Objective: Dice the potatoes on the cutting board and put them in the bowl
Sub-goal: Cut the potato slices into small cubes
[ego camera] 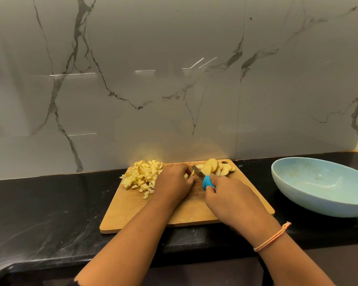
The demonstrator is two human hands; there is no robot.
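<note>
Marble-veined wall [174, 79] is seen across the far side, w/ the black bench [50, 213] below it. A wooden cutting board [132, 211] is laid on the bench at centre, far edge close to the wall. A pale blue bowl [318, 201] is set on the bench right of the board, apart from it; faint smears inside.

Left hand [172, 182] is placed on the board's far middle, fingers curled down over a potato piece [192, 173], which is pinned just left of the blade. Right hand [232, 197] is set nearer and to the right, fingers wrapped tight round the blue handle of the knife [208, 181]; blade is angled far-left toward the left hand.

Diced potato [142, 176] is heaped at the board's far-left corner, a few cubes at or over the left edge. Potato slices [217, 167] are fanned at the far-right corner, by the hang hole. A thread bracelet [272, 237] is worn on the right wrist.
</note>
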